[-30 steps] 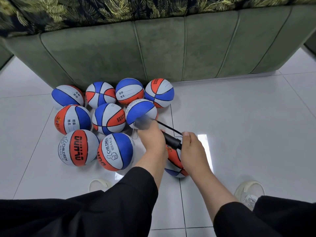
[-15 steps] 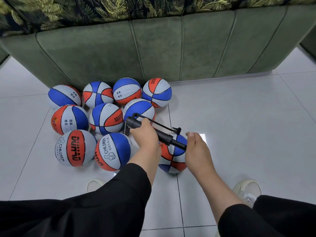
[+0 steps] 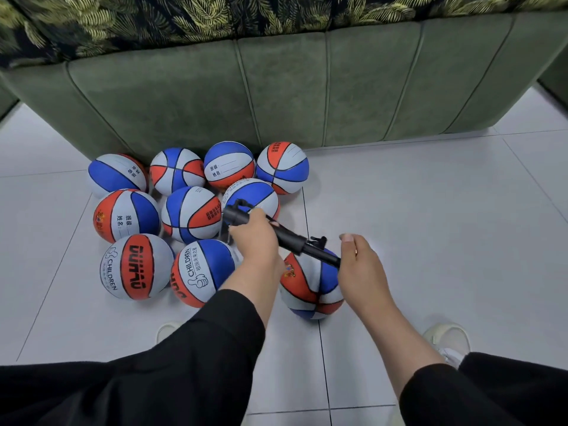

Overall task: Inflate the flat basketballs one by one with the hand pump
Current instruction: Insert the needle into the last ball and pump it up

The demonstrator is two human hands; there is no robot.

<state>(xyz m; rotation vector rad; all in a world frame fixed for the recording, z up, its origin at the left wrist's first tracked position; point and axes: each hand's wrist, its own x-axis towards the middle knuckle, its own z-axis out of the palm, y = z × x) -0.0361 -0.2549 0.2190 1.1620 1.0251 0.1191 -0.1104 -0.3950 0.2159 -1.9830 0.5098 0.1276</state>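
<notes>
A black hand pump (image 3: 292,239) lies slanted above a red, blue and grey basketball (image 3: 307,290) on the white tile floor. My left hand (image 3: 255,238) grips the pump's handle end at the upper left. At the lower right, my right hand (image 3: 362,269) curls round the other end of the pump, just over the ball. Where the pump meets the ball is hidden behind my right hand. Several more basketballs (image 3: 190,213) of the same colours are clustered to the left.
A green sofa (image 3: 307,93) with a leaf-print cover stands right behind the cluster of balls. My two shoes (image 3: 445,339) rest on the floor near the bottom. White floor tiles (image 3: 430,226) stretch away to the right.
My left hand has drawn the handle up and to the left, away from my right hand. More of the ball under the pump shows now.
</notes>
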